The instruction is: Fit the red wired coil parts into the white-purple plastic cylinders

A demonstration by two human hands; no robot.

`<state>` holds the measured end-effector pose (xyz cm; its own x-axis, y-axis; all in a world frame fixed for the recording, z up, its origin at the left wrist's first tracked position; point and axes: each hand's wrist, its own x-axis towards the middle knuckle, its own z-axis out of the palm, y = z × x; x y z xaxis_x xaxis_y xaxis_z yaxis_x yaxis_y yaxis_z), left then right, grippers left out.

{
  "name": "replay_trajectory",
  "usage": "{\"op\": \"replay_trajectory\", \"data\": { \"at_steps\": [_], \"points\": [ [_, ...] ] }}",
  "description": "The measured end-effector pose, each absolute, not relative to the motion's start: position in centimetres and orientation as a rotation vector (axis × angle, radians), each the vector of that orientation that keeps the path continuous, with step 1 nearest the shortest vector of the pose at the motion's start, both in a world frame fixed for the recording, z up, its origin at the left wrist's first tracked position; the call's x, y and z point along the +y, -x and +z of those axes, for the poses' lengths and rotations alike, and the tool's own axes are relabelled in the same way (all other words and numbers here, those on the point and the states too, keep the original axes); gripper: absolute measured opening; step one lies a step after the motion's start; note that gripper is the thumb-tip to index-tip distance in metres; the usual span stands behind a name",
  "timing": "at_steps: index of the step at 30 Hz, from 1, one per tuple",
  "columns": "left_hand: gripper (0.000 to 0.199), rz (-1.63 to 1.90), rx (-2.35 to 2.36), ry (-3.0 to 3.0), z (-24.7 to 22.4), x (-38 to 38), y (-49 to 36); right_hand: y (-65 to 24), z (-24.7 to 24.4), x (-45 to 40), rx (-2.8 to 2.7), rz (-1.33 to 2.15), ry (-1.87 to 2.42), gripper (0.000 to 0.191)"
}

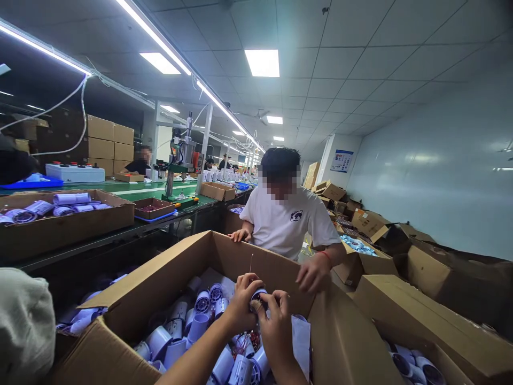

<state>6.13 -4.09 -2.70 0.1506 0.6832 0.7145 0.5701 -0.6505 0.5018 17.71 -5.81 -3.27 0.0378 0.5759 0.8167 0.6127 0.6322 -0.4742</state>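
Over a large open cardboard box (132, 353), my left hand (243, 306) is wrapped round a white cylindrical plastic housing (258, 293), mostly hidden by fingers. A thin, light-coloured rod or wire (251, 262) sticks up just above this hand; what it belongs to cannot be made out. My right hand (276, 321) has its thumb and fingers closed at the housing's near end. Below both hands, the box holds many similar white housings (198, 327), some with grilles at the end, and a tangle of red and dark wires (254, 339).
Across the box stands a co-worker (280, 224) in a white shirt, one hand on its rim, the other over its right side. Left is a green workbench (120, 187) with a press machine (182, 155) and a carton of housings (60, 224). More cartons (425, 310) crowd the right.
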Motion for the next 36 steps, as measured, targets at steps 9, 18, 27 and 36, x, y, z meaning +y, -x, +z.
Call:
{"op": "replay_trajectory", "data": {
  "at_steps": [9,18,27,36],
  "points": [
    [0.046,1.635,1.141,-2.265,-2.3,-4.1,-6.1,-18.4,-2.7,-6.0,-1.713,-0.27,1.003,0.017],
    [0.045,1.614,1.063,-2.233,-2.1,-4.1,-6.4,-17.6,-3.0,-5.7,-1.433,0.094,0.997,0.019],
    [0.047,1.48,1.047,-2.174,-2.8,-4.4,-6.4,-17.0,-2.2,-5.6,-1.269,0.799,1.057,0.027],
    [0.043,1.322,1.057,-2.22,-2.4,-4.7,-6.7,-17.7,-2.2,-5.2,-1.235,0.923,1.127,0.022]
  ]
}}
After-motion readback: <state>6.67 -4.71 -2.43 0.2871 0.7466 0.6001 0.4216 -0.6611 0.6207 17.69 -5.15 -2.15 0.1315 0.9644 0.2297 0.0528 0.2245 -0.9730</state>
